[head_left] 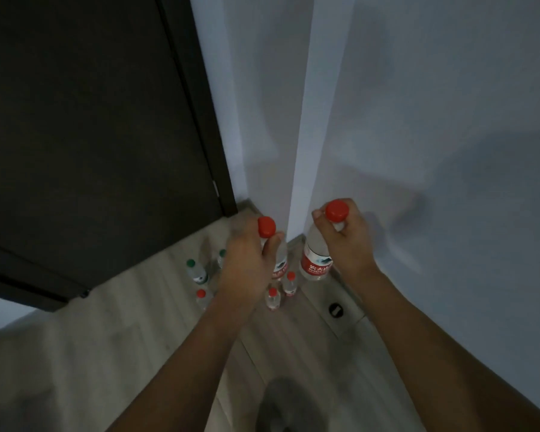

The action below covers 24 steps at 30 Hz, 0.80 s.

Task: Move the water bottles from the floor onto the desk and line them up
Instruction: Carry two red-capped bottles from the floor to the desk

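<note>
Bottles first: left hand (247, 269) grips one bottle (278, 254) by the neck under its red cap, right hand (346, 241) holds another (315, 260) the same way, both lifted off the floor (122, 322). They look full, so probably heavyish, with slick plastic; the neck seems the surest hold. Red label, writing too blurry to read. Five more (273, 299) stand below near the wall (418, 120) corner. No desk in view.
</note>
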Motion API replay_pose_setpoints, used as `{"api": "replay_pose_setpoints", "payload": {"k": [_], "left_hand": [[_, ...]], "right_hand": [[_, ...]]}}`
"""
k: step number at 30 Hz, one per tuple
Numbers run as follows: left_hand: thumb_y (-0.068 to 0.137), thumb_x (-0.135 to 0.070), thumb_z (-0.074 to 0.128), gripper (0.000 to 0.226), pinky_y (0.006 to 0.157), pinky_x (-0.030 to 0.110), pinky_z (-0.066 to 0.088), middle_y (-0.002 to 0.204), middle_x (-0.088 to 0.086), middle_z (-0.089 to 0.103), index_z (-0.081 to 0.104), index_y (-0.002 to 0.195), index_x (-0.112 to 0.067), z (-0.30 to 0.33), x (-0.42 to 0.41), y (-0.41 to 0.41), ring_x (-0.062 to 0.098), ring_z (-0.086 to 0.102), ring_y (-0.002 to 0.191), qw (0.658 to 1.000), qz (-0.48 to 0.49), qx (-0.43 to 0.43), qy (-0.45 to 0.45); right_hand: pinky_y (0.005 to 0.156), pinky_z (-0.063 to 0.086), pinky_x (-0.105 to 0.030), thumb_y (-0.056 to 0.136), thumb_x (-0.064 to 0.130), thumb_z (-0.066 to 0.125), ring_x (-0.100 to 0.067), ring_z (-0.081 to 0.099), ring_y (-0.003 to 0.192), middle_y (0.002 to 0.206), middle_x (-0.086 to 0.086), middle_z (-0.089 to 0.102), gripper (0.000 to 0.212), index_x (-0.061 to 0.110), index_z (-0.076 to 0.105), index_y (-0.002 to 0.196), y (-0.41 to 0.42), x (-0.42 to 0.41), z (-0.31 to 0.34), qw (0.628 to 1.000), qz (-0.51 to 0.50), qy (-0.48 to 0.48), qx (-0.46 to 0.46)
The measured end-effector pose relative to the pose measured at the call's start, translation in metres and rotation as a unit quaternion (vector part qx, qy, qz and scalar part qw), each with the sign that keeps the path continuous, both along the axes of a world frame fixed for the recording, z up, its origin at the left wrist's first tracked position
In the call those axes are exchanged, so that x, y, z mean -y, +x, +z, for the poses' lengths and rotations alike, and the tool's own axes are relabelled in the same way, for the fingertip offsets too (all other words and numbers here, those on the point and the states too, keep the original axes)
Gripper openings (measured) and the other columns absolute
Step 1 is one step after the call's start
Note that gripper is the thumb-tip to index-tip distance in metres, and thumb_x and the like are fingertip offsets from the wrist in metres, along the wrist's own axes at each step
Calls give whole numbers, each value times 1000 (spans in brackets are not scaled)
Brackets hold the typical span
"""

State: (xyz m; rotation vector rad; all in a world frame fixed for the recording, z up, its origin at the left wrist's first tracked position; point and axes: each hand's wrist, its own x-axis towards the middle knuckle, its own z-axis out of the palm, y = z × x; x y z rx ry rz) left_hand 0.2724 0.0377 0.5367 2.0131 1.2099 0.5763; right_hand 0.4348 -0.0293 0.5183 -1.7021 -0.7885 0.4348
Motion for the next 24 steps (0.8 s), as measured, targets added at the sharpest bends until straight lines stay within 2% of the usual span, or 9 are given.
{"api": "replay_pose_setpoints", "payload": {"k": [4,7,9,12,15,17,20,24], "left_hand": [[91,-44,64,45,96,42,53,111,-1,66,52,129,-21,172,-4,-17,19,64,104,998,51,39,-15],[89,-43,66,46,93,35,50,112,-3,65,53,129,-22,257,-3,-33,16,63,103,996,70,52,-4],[89,-41,67,46,90,35,48,113,-1,66,54,128,-20,296,-1,-47,16,63,101,997,68,42,14],[90,-37,69,40,89,38,51,106,1,67,56,123,-17,324,4,-67,19,65,97,998,45,13,40],[90,-38,68,35,85,36,51,96,-3,64,57,117,-19,331,11,-84,16,64,90,998,32,-23,42],[90,-38,69,34,84,35,50,93,-5,63,57,116,-20,332,14,-92,15,62,89,998,31,-36,34],[90,-40,69,29,76,32,47,86,-10,58,57,109,-22,334,16,-99,12,59,81,997,15,-60,40],[89,-41,69,26,74,34,51,83,-7,59,57,102,-21,340,21,-97,12,60,77,995,-2,-89,52]], "right_hand": [[74,45,-13,92,36,65,9,60,84,90,15,60,19,28,52,103,-18,3,162,999,16,0,28],[76,45,-13,92,42,63,2,60,84,91,17,59,25,25,52,107,-32,9,246,998,6,-2,59],[73,43,-12,92,42,62,3,58,83,89,18,57,25,25,52,107,-44,15,287,996,-5,1,89],[66,39,-9,92,41,64,6,56,76,83,20,56,22,25,51,101,-58,23,315,991,-7,-2,130],[64,39,-12,92,42,64,3,55,74,81,20,55,23,26,50,101,-71,27,322,989,-1,-26,149],[70,44,-17,92,42,64,-5,57,76,83,15,57,24,26,51,103,-77,30,325,987,4,-50,151],[86,52,-33,92,45,63,-17,62,90,100,2,64,32,21,55,112,-80,33,331,984,16,-96,152],[85,47,-30,91,50,60,-13,57,89,109,0,65,41,20,55,119,-76,42,337,970,24,-149,190]]}}
